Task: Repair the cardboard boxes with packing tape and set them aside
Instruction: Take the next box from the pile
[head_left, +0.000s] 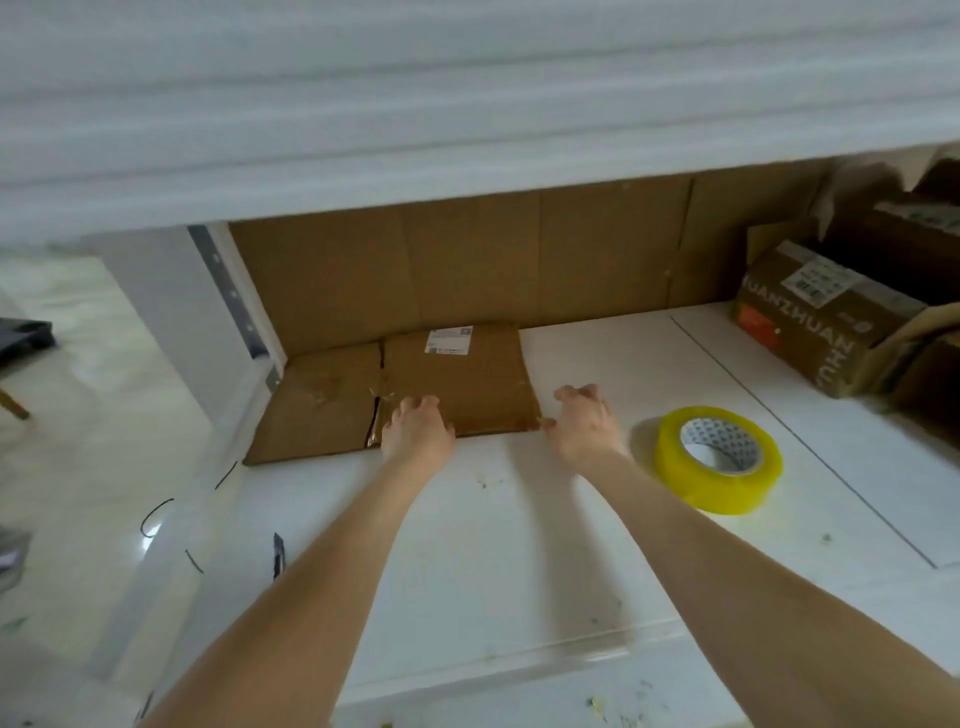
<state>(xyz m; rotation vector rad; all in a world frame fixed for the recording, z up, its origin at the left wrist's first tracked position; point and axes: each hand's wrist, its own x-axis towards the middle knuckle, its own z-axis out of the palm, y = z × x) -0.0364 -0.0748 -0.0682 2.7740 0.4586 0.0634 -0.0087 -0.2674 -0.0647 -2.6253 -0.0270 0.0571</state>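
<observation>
Cardboard box (457, 379), left hand (418, 428) gripping, right hand (584, 423) curled

- Setting: a packing or storage corner — whether home or shop cannot be told.
- Evidence: white counter (519, 545), cardboard sheet (467, 260) lining its back, labelled boxes (810, 322) piled at right, tape roll (719, 457), glossy floor (78, 415) at left.

Both bare arms outstretched, left grip (418, 427) and right grip (586, 422) palm-down, fingers curled.
</observation>
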